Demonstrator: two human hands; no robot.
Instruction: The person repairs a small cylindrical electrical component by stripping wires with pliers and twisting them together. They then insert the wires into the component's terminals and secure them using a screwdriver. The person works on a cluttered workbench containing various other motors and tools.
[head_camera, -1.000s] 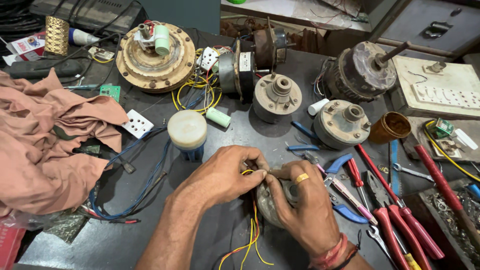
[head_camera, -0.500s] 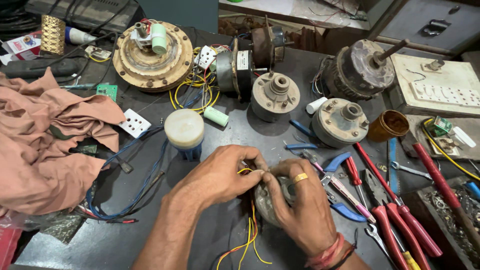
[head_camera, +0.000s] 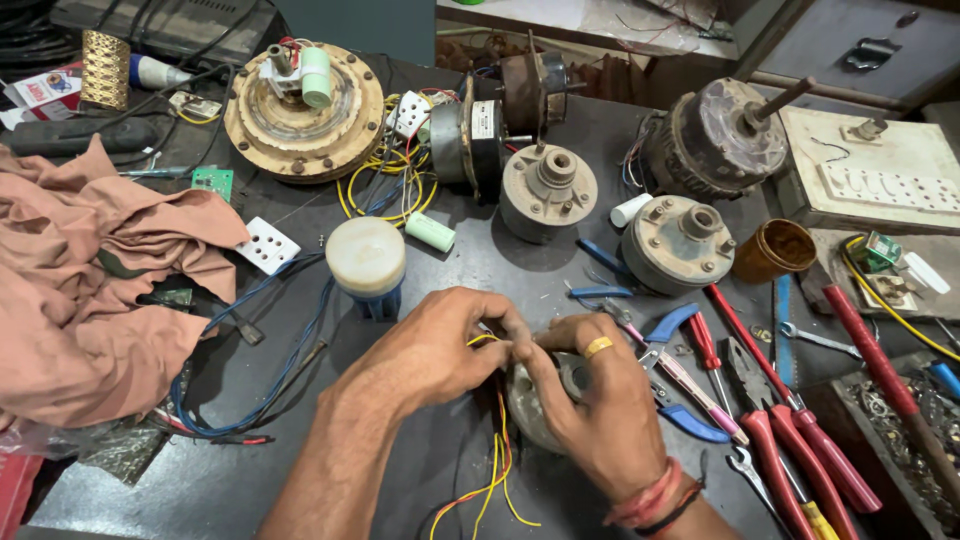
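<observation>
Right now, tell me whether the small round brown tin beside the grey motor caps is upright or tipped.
Upright: the small round brown tin stands on its base, open mouth facing up. Contents cannot be told.

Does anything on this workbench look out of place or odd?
Mostly repair clutter, but a crumpled pinkish cloth lies heaped over the table's left side, and an open brown cup stands among the red-handled tools, right of both hands.
</observation>
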